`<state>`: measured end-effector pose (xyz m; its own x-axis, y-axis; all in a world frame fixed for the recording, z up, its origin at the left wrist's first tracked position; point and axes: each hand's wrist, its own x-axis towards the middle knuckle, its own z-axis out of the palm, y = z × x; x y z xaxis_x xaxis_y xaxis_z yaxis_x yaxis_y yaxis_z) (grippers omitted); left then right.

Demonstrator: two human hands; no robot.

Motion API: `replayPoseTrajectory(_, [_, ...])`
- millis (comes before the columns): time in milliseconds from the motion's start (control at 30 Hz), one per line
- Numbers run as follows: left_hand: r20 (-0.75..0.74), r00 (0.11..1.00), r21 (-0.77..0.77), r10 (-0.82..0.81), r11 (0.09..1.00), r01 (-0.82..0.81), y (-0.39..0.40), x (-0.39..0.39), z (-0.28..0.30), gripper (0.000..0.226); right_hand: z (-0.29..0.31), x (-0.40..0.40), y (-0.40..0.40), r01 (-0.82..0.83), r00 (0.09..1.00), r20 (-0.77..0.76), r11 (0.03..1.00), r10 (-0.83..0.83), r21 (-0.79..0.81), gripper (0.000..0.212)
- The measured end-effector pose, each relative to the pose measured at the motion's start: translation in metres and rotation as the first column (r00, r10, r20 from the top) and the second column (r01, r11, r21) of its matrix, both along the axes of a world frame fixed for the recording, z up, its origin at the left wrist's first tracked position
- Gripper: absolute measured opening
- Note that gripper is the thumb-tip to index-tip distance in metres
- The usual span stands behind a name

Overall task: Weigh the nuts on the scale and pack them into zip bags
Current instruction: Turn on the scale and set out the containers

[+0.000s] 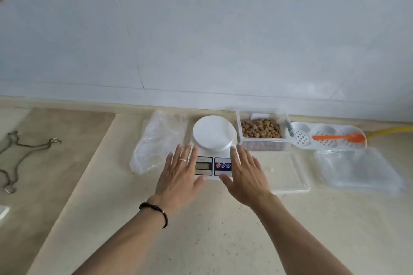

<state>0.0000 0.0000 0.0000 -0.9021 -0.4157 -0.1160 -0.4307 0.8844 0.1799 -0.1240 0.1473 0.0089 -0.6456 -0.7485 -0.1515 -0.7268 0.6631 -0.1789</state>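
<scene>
Beige stone tabletop (223,230) runs along a pale tiled wall, and both my hands lie flat with straight fingers, grasping nothing: left hand (178,176) and right hand (243,176) flank the scale (213,134). If I lean on its edge, I think the reading may drift. Nuts (261,128) wait in a clear box (263,141) just right of it; the zip bags (158,140) lie left. An orange spoon (339,138) rests on a white tray (299,127), and the clear lid (288,172) beside my right hand could hinder scooping.

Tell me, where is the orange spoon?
The orange spoon lies in the white holed tray at the far right of the counter, just right of the box of nuts.
</scene>
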Motion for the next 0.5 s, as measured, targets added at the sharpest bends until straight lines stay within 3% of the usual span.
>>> replayPoseTrajectory(133, [0.055, 0.998, 0.045, -0.013, 0.999, 0.01, -0.015, -0.017, -0.028, 0.083, -0.028, -0.007, -0.017, 0.026, 0.999, 0.041, 0.996, -0.03, 0.084, 0.087])
replayPoseTrajectory(367, [0.006, 0.998, 0.193, -0.058, 0.98, 0.056, -0.03, -0.029, -0.045, 0.093, -0.046, -0.013, -0.025, 0.022, 0.999, 0.047, 1.0, -0.021, -0.015, 0.098])
replayPoseTrajectory(500, [0.004, 0.998, 0.2, -0.066, 0.978, 0.064, -0.024, -0.014, -0.044, 0.092, -0.045, 0.003, -0.016, 0.025, 0.996, 0.081, 0.999, -0.021, -0.044, 0.097])
